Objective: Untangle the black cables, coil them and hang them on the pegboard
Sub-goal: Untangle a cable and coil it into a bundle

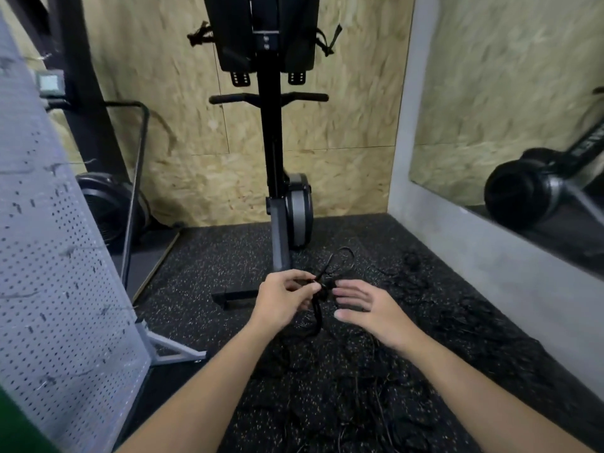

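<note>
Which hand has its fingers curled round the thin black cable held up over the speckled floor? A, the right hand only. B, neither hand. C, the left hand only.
C: the left hand pinches the thin black cable in curled fingers, while the right hand lies open beside it, fingers straight.

Light is soft, even and somewhat dim; faint shadows are cast on the wooden wall (343,125). Straight lines are bowed near the edges. The pegboard (49,256) and right hand (369,310) are blurred; black cables (317,317) are lost against the dark floor (212,256).
</note>
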Motion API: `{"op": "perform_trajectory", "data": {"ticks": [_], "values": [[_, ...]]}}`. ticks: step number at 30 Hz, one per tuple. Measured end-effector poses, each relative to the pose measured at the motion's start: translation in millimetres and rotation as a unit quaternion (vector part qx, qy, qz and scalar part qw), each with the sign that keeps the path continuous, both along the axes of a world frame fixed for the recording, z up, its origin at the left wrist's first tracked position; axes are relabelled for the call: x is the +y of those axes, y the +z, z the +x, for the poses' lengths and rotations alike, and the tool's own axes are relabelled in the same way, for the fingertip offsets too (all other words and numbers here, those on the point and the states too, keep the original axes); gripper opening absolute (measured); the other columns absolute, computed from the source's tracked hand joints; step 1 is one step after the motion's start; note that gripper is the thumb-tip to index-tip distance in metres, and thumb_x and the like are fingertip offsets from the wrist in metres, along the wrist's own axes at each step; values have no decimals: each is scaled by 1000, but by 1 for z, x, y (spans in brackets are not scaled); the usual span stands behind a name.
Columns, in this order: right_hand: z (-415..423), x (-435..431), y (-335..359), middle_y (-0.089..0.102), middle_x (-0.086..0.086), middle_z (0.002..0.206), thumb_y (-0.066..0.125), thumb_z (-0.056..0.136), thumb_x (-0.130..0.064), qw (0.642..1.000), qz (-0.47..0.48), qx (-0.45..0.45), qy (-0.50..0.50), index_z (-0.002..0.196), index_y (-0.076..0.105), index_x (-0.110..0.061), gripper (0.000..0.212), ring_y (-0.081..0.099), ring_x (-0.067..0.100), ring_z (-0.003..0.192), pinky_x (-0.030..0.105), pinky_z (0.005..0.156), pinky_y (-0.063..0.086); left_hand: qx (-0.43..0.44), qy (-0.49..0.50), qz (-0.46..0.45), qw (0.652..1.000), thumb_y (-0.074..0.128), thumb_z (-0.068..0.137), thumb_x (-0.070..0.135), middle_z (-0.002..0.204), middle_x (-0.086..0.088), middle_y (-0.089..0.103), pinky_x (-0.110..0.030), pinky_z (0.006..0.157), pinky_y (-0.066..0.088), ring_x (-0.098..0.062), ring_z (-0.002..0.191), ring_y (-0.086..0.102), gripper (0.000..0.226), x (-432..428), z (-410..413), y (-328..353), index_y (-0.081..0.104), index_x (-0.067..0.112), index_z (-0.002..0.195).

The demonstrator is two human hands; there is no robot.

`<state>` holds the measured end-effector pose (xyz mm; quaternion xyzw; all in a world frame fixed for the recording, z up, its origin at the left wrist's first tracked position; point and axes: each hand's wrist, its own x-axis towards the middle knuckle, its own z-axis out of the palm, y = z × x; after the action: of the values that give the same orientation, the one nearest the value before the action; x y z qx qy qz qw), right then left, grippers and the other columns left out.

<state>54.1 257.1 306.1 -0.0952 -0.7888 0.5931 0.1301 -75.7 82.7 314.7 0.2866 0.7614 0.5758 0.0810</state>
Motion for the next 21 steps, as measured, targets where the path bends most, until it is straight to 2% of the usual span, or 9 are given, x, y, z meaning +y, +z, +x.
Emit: {"op": "perform_trajectory", "data": {"ticks": [2,4,7,9,13,17,21], "values": [[1,0,-6,74,-5,122,85,84,-9,1000,4,23,-15,128,67,-19,48,69,5,113,25,100,55,10,19,21,1000,83,88,24,71,-3,75,-23,63,54,-10,61,64,4,5,3,-3,82,20,90],[-4,-1,-13,76,-9,116,87,83,-14,998,29,35,-35,120,72,-26,42,69,1,111,33,102,55,24,23,13,999,83,88,30,72,2,75,-23,69,54,-7,66,65,5,11,2,-9,82,27,85],[-15,-2,-23,75,-14,114,88,82,-22,993,70,57,-70,115,70,-34,39,66,-4,112,30,97,55,17,40,27,999,85,85,36,76,8,73,-18,69,50,-2,69,60,7,18,-2,-15,82,31,81],[-22,-2,-29,75,-13,109,89,81,-23,988,80,86,-102,112,69,-33,38,67,-2,109,25,92,55,-1,26,43,999,86,84,33,77,11,74,-16,70,49,1,69,59,7,24,-3,-17,82,29,80],[-33,1,-36,74,-9,94,87,83,-17,976,111,127,-140,103,71,-21,26,71,1,91,17,80,57,-27,0,41,999,83,88,31,86,7,79,-23,83,56,-6,84,71,9,34,-5,-23,82,22,88],[-37,10,-37,74,-8,88,83,87,-11,972,108,132,-160,101,72,-17,18,72,1,81,15,73,57,-2,-37,9,999,83,88,26,96,8,79,-24,89,58,-7,95,73,19,33,-13,-29,79,25,107],[-36,10,-38,73,-6,82,80,90,-10,974,110,133,-148,100,71,-21,17,72,4,74,20,69,58,109,-12,-50,993,83,88,14,96,14,76,-20,87,58,0,90,72,27,32,-10,-32,79,23,112]]}}
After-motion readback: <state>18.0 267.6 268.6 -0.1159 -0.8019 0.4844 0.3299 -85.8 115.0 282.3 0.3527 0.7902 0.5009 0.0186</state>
